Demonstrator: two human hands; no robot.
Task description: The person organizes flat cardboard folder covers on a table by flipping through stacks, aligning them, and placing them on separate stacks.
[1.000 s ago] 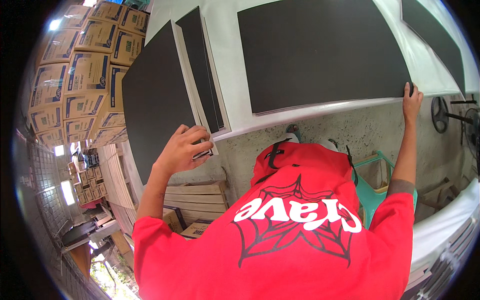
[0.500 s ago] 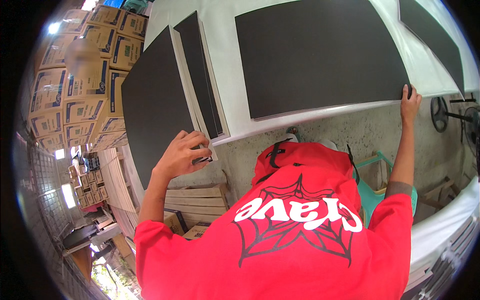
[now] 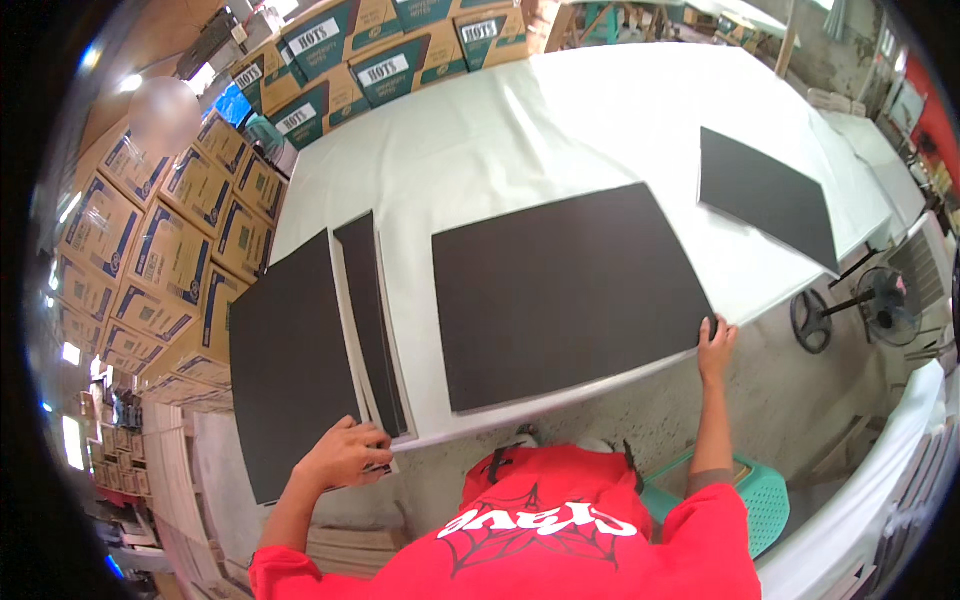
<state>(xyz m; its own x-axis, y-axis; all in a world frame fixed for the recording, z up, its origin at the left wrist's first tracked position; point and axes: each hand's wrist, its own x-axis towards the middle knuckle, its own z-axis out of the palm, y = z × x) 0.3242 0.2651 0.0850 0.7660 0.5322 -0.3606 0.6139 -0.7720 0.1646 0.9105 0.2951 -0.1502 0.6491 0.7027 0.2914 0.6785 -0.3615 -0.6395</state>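
Observation:
A large black sheet (image 3: 565,295), seemingly a stack with pale edges, lies in the middle of the white-covered table. My right hand (image 3: 716,347) grips its near right corner, fingers bent over the edge. At the left, my left hand (image 3: 345,455) is closed beside the near right corner of another black sheet (image 3: 290,365). A small thing seems to be between its fingers, too hidden to name. Between these two large pieces lies a narrow black strip (image 3: 370,320) with a pale border. Farther right sits a smaller black sheet (image 3: 768,195), apart from both hands.
Stacked brown cartons (image 3: 170,235) rise at the left, and green-and-brown cartons (image 3: 385,70) line the table's far edge. The white table cover (image 3: 560,120) extends behind the sheets. A green plastic stool (image 3: 765,505) stands near my right arm; a fan (image 3: 888,305) is farther right.
My view has tilted upward, showing more of the table and the far cartons. Both hands stay at about the same corners, and the sheets show no clear shift on the table.

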